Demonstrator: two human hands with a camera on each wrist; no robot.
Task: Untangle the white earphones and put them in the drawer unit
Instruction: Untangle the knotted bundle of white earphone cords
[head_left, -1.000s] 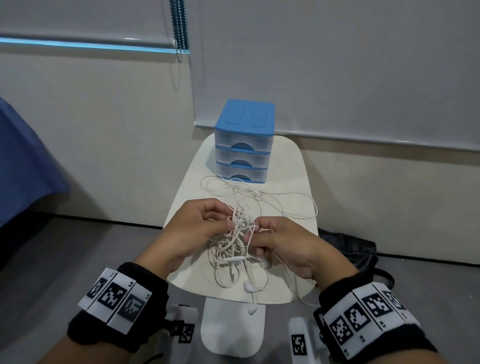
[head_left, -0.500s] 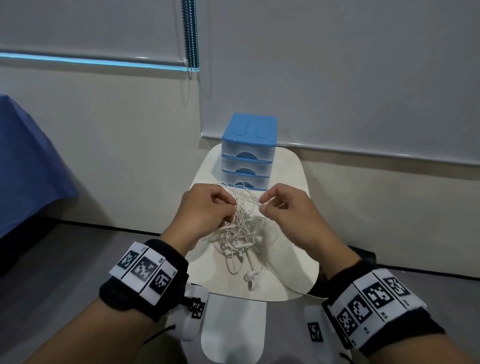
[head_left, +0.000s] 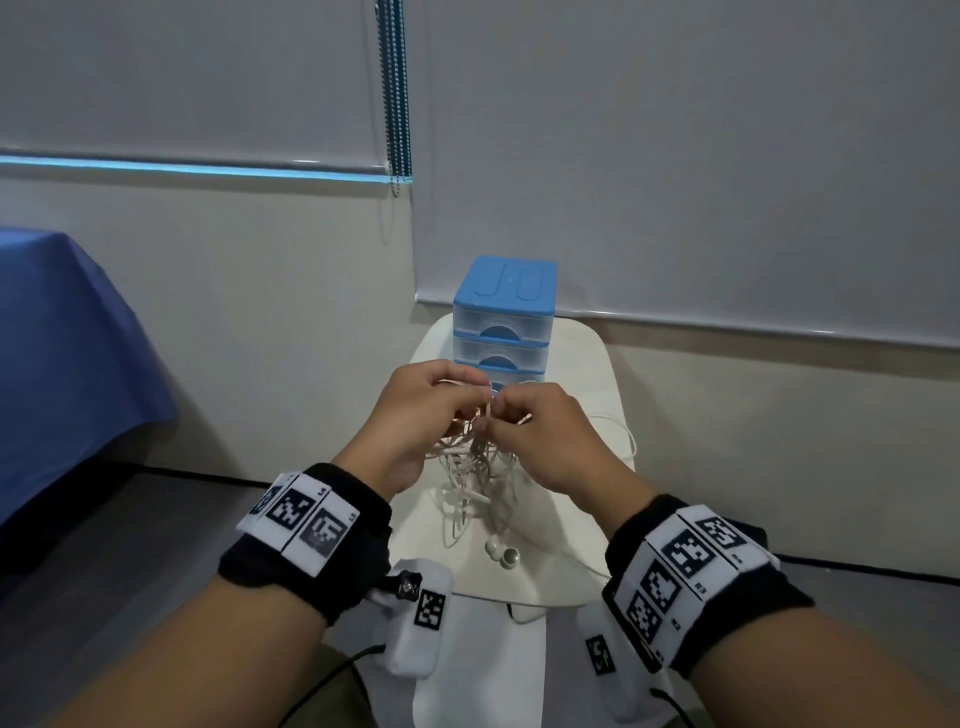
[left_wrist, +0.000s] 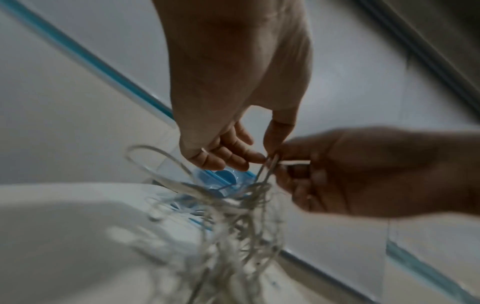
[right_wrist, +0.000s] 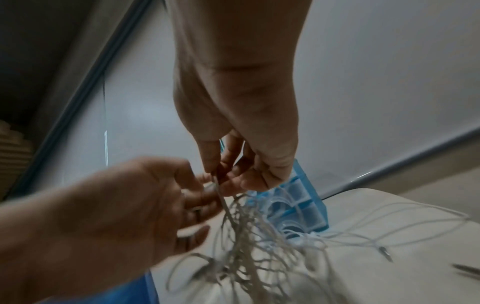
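In front of the drawer unit (head_left: 502, 317), the left hand (head_left: 415, 415) and right hand (head_left: 545, 436) each keep a pinching grip on the tangled white earphones (head_left: 475, 467), which hang toward the tabletop (head_left: 587, 364).

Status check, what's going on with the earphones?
Left hand and right hand both pinch the white earphones. Cord tangled. Drawer unit shut.

Looks like an office room: grey roller blinds (head_left: 675, 156) across the top, blue-clothed table (head_left: 62, 353) at left
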